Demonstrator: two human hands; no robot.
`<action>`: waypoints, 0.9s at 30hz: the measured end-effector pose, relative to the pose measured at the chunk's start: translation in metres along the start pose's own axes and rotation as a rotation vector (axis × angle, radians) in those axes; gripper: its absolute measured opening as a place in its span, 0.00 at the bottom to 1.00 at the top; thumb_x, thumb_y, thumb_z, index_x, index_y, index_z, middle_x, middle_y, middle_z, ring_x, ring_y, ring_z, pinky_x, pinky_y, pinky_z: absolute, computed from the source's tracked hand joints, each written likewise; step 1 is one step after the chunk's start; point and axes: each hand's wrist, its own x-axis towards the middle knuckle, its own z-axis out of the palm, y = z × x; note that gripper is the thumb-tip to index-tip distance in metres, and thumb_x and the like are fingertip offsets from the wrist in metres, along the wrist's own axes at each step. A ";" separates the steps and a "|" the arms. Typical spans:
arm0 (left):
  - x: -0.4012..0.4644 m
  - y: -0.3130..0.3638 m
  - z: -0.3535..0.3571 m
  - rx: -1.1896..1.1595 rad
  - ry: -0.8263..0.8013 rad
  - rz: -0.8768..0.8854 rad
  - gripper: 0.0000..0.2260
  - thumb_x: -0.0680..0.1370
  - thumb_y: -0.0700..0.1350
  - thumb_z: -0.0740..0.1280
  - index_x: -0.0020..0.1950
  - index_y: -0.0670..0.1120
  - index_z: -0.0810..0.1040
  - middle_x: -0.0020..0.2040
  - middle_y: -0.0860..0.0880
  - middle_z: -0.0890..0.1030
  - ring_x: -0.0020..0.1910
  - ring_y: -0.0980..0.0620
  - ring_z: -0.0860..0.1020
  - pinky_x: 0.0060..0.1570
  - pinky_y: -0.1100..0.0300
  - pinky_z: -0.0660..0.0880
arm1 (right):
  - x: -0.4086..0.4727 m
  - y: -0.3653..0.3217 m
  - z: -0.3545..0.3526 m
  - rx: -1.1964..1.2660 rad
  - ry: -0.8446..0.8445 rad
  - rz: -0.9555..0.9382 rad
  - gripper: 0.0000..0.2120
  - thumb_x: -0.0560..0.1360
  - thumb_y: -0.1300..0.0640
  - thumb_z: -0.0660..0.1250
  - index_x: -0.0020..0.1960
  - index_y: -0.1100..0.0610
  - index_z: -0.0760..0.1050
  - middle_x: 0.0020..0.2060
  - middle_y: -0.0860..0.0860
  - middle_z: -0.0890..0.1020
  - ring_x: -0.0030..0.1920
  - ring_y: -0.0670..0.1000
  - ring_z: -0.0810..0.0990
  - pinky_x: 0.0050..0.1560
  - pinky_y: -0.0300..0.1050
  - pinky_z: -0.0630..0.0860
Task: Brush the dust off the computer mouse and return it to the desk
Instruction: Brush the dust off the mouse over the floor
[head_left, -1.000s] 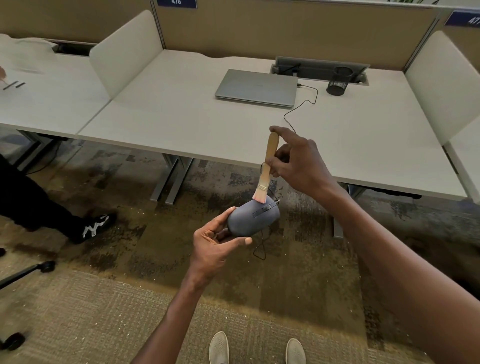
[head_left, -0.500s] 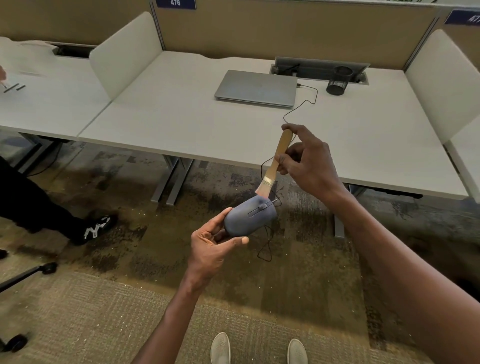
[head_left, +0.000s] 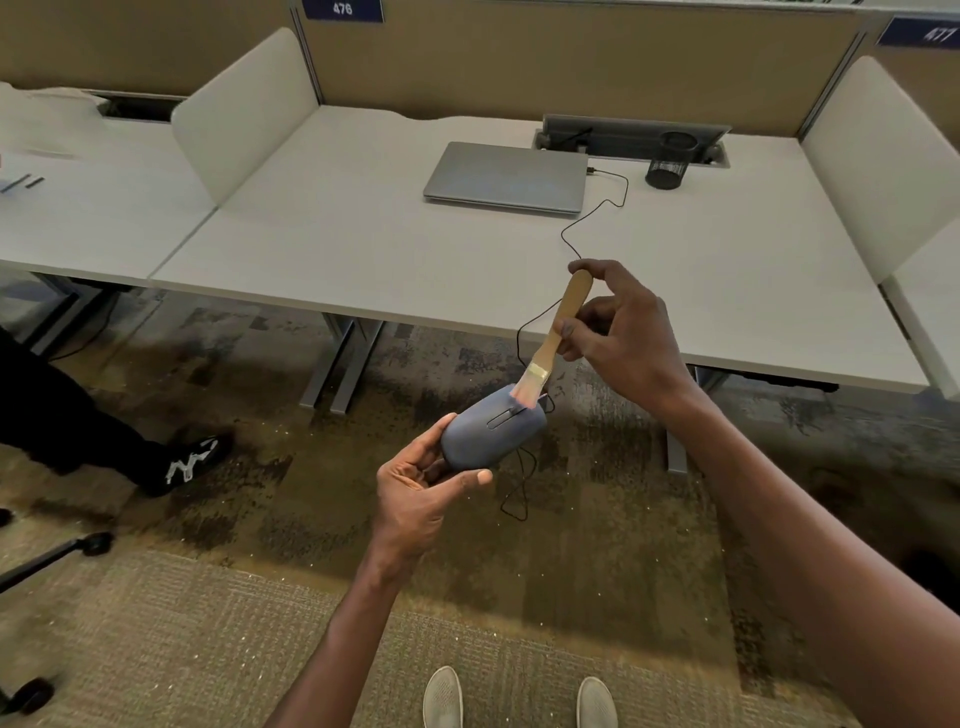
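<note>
My left hand (head_left: 415, 493) grips the rear end of a grey wired computer mouse (head_left: 491, 431), held in the air in front of the white desk (head_left: 363, 249), above the carpet. My right hand (head_left: 623, 332) pinches the wooden handle of a small brush (head_left: 553, 338), which slants down to the left. Its pale bristles press on the front of the mouse, by the scroll wheel. The mouse's black cable (head_left: 587, 223) hangs in a loop below the mouse and runs up over the desk edge to the laptop.
A shut grey laptop (head_left: 506, 176) lies at the back of the desk, with a black mesh cup (head_left: 667, 169) to its right. White dividers (head_left: 244, 111) stand at both desk sides. Another person's leg and shoe (head_left: 187, 462) are at left. A chair base (head_left: 52, 556) sits lower left.
The brush lifted off the mouse and tilted right, then came back down with its bristles on the mouse's front. My left hand turned the mouse slightly; it stays in the air.
</note>
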 end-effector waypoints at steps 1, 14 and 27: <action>0.000 0.000 0.000 -0.003 0.000 0.003 0.33 0.62 0.39 0.82 0.65 0.53 0.80 0.61 0.52 0.85 0.61 0.51 0.84 0.54 0.61 0.82 | -0.001 0.000 0.000 -0.010 -0.016 0.005 0.26 0.76 0.65 0.72 0.70 0.57 0.68 0.40 0.54 0.86 0.36 0.47 0.86 0.44 0.49 0.85; -0.003 -0.001 -0.001 -0.015 -0.005 -0.002 0.31 0.61 0.40 0.83 0.62 0.57 0.83 0.61 0.50 0.85 0.61 0.49 0.84 0.53 0.60 0.82 | -0.008 -0.004 -0.002 -0.104 -0.042 -0.066 0.24 0.75 0.64 0.73 0.68 0.54 0.69 0.37 0.53 0.85 0.35 0.53 0.85 0.42 0.56 0.83; -0.005 0.003 0.000 -0.024 -0.016 -0.013 0.33 0.61 0.39 0.81 0.64 0.52 0.79 0.58 0.56 0.86 0.59 0.52 0.84 0.52 0.62 0.82 | -0.009 -0.005 0.003 0.018 0.055 -0.065 0.22 0.75 0.64 0.72 0.65 0.55 0.69 0.37 0.53 0.86 0.34 0.50 0.86 0.40 0.51 0.85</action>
